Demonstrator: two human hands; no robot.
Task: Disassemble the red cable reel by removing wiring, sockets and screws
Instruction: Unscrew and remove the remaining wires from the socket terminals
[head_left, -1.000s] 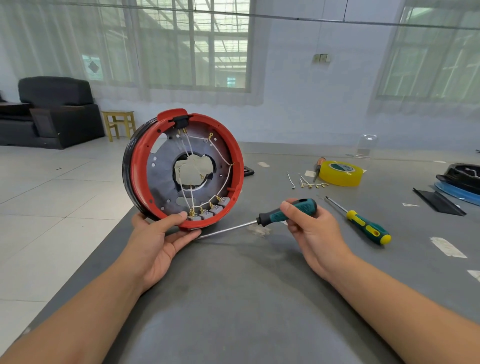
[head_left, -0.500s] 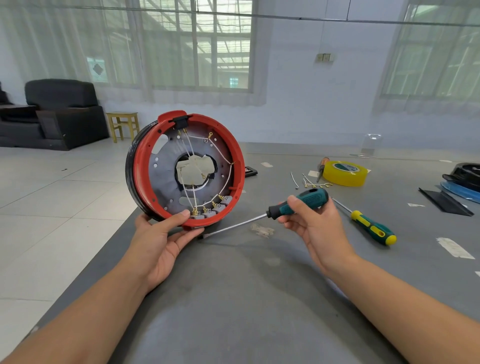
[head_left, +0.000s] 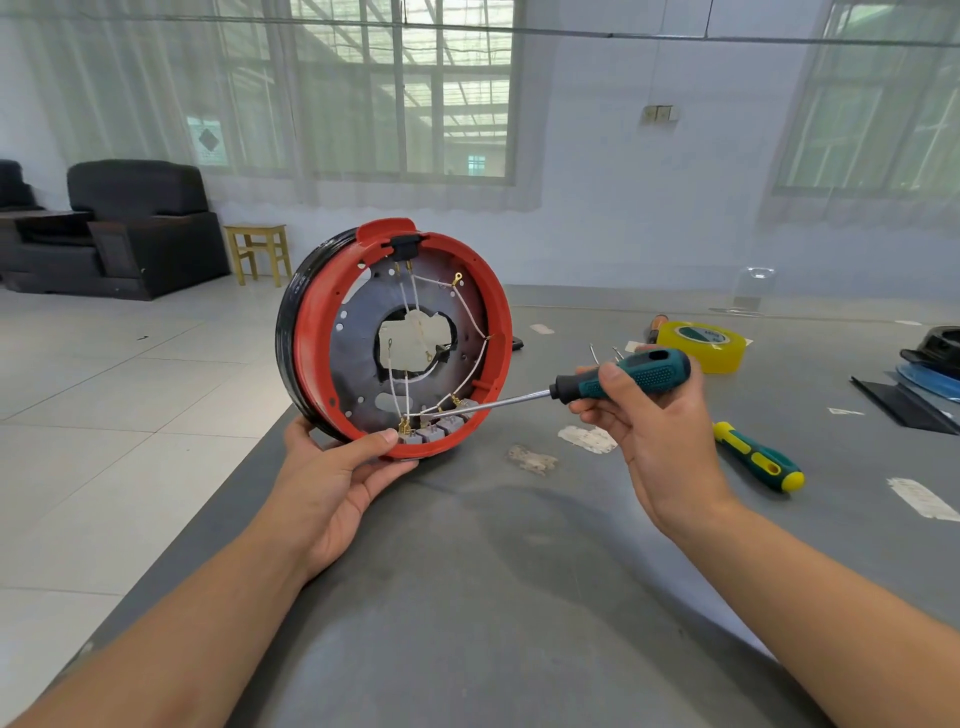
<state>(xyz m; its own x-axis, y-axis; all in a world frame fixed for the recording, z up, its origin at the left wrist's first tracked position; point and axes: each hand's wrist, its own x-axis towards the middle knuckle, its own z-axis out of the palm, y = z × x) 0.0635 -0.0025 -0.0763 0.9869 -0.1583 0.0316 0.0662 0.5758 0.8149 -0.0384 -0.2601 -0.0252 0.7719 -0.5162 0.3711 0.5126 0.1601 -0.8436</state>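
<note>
The red cable reel (head_left: 311, 338) stands on edge at the grey table's left edge, open side facing me. Inside are a grey plate, white wires (head_left: 480, 358) with brass terminals, and grey sockets (head_left: 434, 431) along the bottom rim. My left hand (head_left: 337, 478) grips the reel's lower rim, thumb over the edge by the sockets. My right hand (head_left: 649, 415) holds a teal-and-black screwdriver (head_left: 634, 376). Its shaft points left, and its tip lies at the sockets inside the reel.
A green-and-yellow screwdriver (head_left: 758, 457) lies right of my right hand. Behind it are a yellow tape roll (head_left: 701, 345), loose wire bits and black and blue parts (head_left: 930, 364) at the far right. The table (head_left: 519, 597) edge runs diagonally at the left, floor beyond.
My right hand lifted the screwdriver off the table and swung its tip up into the reel, to the sockets at the bottom rim. My left hand kept holding the reel.
</note>
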